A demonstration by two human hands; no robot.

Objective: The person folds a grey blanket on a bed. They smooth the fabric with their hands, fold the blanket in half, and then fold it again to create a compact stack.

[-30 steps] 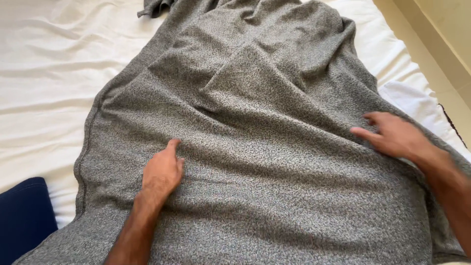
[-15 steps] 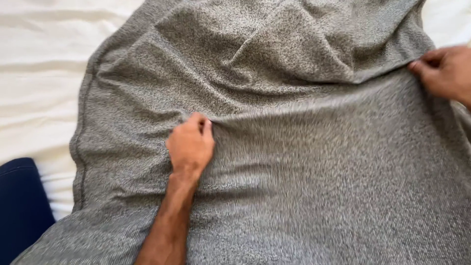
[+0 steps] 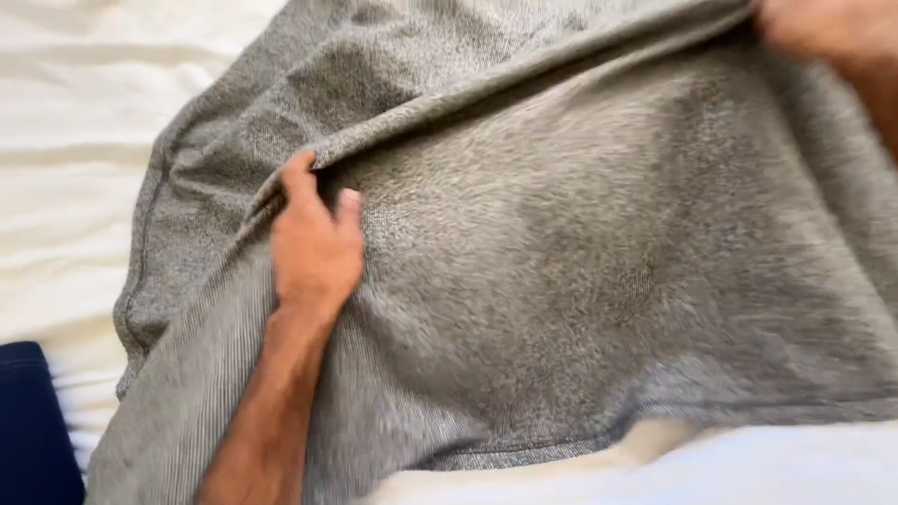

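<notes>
- A big grey knit cloth [image 3: 580, 252], maybe a sweater or a blanket, lies spread over a white bed sheet [image 3: 65, 168]
- The left hand [image 3: 313, 248] rests on the grey cloth near the middle of the picture. Its thumb and fingers pinch a fold of the cloth, so this hand is closed on the cloth
- The right hand [image 3: 823, 28] is up in the top right corner. It is blurry and partly cut off by the edge. It looks like it grips the same fold at its far end, but I cannot tell for sure
- Between the two hands a long ridge of cloth runs across the top. The cloth there is lifted and doubled over, so a fold has been started
- Below the ridge the cloth lies mostly flat, with its ribbed hem [image 3: 543, 449] showing near the bottom
- On the left side the cloth is bunched up and wrinkly, and that part looks not smoothed out yet
- I think the folding is only at the start: one fold is picked up, and the cloth is not yet laid down neat or made small
- A dark blue thing [image 3: 33, 421] peeks in at the bottom left corner, beside the cloth. I cannot tell what it is
</notes>
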